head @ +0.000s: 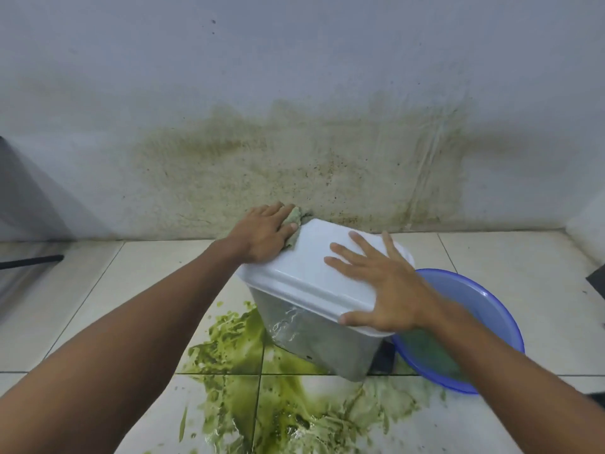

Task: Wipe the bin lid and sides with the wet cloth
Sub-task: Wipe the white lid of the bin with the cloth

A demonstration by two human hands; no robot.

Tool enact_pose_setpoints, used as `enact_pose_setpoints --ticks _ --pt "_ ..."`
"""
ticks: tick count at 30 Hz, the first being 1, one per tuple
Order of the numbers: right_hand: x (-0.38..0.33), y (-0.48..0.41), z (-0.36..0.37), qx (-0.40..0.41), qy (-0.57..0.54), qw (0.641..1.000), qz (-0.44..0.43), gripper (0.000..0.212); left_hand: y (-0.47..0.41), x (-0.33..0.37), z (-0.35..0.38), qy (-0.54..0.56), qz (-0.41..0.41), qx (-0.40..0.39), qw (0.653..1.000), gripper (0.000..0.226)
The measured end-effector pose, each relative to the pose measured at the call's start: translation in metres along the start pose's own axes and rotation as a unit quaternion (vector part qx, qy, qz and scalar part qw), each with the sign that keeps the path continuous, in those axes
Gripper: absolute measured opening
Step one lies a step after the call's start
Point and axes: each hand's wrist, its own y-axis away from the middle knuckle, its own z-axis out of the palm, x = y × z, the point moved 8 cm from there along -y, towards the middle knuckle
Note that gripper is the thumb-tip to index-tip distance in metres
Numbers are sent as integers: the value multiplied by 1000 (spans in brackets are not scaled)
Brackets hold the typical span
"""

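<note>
Left hand (262, 234) grips; right hand (383, 286) lies flat, fingers spread.

A rectangular bin of translucent grey plastic (314, 339) stands tilted a little on a white tiled floor (131, 290), in a green smear (294, 414), its near wall wet and shiny. Its white plastic lid (314, 257) sits closed on top. A crumpled pale green cloth (297, 217) lies bunched against the lid's far left corner.
</note>
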Motion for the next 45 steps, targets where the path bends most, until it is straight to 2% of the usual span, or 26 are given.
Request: enact_pose_setpoints --ticks 5,7,11,15,17,20,23,25,28,31,33,34,37,39,42,45 --pt "24 -14 -4 -61 -17 992 110 125 46 -5 4 9 -30 36 999 60" --pt "18 -16 -3 -60 1 991 123 130 71 18 12 13 -14 45 999 59" --pt "10 -16 5 -40 38 988 147 145 109 83 28 12 89 76 993 57" --pt "10 -16 8 -16 63 987 144 151 87 70 18 16 78 72 994 56" --pt "10 -17 9 -18 75 987 140 150 68 49 9 25 51 58 997 58" --pt "11 -16 8 -12 77 988 135 147 39 3 -5 50 -39 45 997 63" --pt "14 -17 7 -7 79 988 133 146 32 -37 -8 157 -140 66 975 61" --pt "15 -17 6 -3 78 989 124 145 37 -46 -6 197 -178 97 959 54" --pt "15 -17 2 18 10 993 113 135 53 -48 -3 189 -220 122 949 54" --pt "24 -14 -4 95 -122 977 147 98 74 -51 -1 196 -230 147 942 55" --pt "26 -15 -3 122 -125 971 164 70 88 -45 -1 169 -214 152 950 59" --pt "26 -17 0 125 -113 972 165 63 93 -37 1 143 -199 151 958 60" --pt "25 -20 2 125 -104 973 162 65 99 -3 7 34 -132 144 980 61" --pt "32 -18 2 138 -132 964 185 63 97 5 10 14 -107 136 985 64" --pt "46 -7 4 170 -191 935 245 63 93 -17 3 77 -120 138 980 71" --pt "51 -5 8 177 -232 926 240 57 92 -37 -1 142 -152 144 967 67"
